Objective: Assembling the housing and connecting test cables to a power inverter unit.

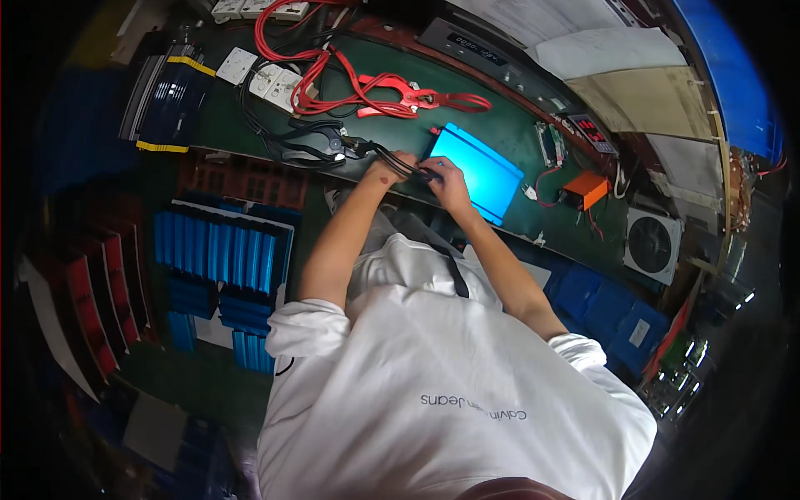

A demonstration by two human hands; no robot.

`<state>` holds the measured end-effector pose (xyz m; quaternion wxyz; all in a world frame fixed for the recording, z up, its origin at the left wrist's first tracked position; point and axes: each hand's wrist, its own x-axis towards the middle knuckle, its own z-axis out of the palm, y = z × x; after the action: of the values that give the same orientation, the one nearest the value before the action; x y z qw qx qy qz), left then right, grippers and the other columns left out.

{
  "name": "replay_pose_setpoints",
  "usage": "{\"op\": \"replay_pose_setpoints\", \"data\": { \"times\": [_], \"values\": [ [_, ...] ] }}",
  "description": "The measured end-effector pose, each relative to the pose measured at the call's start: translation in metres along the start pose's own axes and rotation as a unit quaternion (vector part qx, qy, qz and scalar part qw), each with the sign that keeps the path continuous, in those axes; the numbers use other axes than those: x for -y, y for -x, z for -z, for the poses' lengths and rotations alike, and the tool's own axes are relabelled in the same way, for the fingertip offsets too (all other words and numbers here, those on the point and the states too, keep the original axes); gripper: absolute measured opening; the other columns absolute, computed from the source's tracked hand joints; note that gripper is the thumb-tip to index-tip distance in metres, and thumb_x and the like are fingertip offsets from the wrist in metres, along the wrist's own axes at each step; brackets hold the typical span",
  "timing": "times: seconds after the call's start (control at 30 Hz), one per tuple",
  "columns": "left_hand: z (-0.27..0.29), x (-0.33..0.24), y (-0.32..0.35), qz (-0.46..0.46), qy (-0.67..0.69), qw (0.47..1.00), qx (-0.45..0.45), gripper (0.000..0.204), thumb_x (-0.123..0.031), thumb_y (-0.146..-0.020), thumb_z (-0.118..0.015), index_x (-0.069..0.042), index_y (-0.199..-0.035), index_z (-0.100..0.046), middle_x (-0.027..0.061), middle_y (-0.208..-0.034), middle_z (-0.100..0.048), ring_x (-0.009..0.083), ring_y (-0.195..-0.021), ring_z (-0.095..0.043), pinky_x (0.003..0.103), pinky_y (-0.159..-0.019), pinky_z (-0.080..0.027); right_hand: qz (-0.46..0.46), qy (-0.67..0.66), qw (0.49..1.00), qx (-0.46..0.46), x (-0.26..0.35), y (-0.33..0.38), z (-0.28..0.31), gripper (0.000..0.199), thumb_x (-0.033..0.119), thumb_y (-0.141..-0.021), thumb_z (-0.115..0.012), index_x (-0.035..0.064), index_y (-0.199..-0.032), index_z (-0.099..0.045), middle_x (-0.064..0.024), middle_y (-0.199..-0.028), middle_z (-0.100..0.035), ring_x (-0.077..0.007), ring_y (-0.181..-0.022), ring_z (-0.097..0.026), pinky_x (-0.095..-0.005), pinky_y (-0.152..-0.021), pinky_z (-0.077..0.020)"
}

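At the bench's near edge I see the blue box (477, 171), long axis running away to the right. My right hand (444, 180) rests on its near-left corner, pinching black wires (392, 158); my left hand (390, 169) grips them just beside.

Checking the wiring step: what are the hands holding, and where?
Both the left hand and right hand pinch the black cable at its end beside the blue pack.

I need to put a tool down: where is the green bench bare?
Bare green bench lies between the red clamp cables and the blue flat pack. Crowded: black cables by the left hand, small parts beside the orange box.
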<state>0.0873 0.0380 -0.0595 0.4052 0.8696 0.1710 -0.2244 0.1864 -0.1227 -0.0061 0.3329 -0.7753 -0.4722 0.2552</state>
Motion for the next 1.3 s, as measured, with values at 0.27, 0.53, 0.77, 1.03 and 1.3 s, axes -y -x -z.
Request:
{"op": "replay_pose_setpoints", "data": {
  "times": [0.27,0.53,0.77,1.03,1.3],
  "values": [
    [-0.021,-0.012,0.007,-0.017,-0.145,0.975,-0.167,0.02,-0.02,-0.094,-0.055,-0.013,-0.102,-0.072,0.0113,-0.102,-0.073,0.0318,-0.101,-0.07,0.046,-0.085,-0.058,0.053,-0.027,0.997,0.054,-0.025,-0.006,0.011,0.031,-0.001,-0.082,-0.073,0.0032,-0.113,-0.074,-0.0148,-0.109,-0.07,-0.0344,-0.1,-0.069,-0.0406,-0.087,-0.0569],
    [-0.075,0.002,0.017,-0.013,-0.201,0.936,-0.29,0.026,-0.018,-0.095,-0.05,-0.018,-0.116,-0.064,0.0071,-0.11,-0.07,0.0289,-0.098,-0.071,0.042,-0.077,-0.058,0.017,0.008,0.978,0.206,-0.036,-0.046,0.067,0.053,-0.001,-0.081,-0.063,0.0096,-0.132,-0.064,-0.0105,-0.112,-0.074,-0.0273,-0.097,-0.072,-0.0407,-0.091,-0.057],
    [-0.06,-0.01,0.019,0.016,-0.192,0.967,-0.169,0.038,-0.019,-0.102,-0.042,-0.016,-0.138,-0.055,0.0158,-0.131,-0.065,0.0383,-0.118,-0.065,0.05,-0.097,-0.054,-0.217,0.02,0.976,-0.01,-0.132,-0.115,0.109,0.097,0.034,-0.084,-0.084,0.0074,-0.16,-0.028,-0.0107,-0.096,-0.076,-0.0239,-0.086,-0.074,-0.0362,-0.085,-0.0582],
    [-0.064,0.003,0.019,-0.027,-0.23,0.94,-0.252,0.022,-0.016,-0.094,-0.053,-0.012,-0.112,-0.065,0.0105,-0.111,-0.067,0.0328,-0.102,-0.068,0.045,-0.085,-0.056,-0.076,0.261,0.962,-0.007,-0.074,-0.138,0.137,0.034,0.038,-0.099,-0.063,0.0145,-0.122,-0.071,-0.0167,-0.097,-0.076,-0.0362,-0.098,-0.072,-0.047,-0.087,-0.0567],
    [-0.065,-0.02,0.016,0.049,-0.183,0.951,-0.246,0.024,-0.02,-0.1,-0.045,-0.017,-0.12,-0.059,0.0111,-0.116,-0.067,0.0345,-0.104,-0.07,0.048,-0.081,-0.058,0.001,0.333,0.943,0.03,-0.065,-0.134,0.19,0.034,0.045,-0.091,-0.071,0.0123,-0.097,-0.079,-0.0166,-0.088,-0.075,-0.0373,-0.088,-0.073,-0.0494,-0.076,-0.0586]
  ]
}}
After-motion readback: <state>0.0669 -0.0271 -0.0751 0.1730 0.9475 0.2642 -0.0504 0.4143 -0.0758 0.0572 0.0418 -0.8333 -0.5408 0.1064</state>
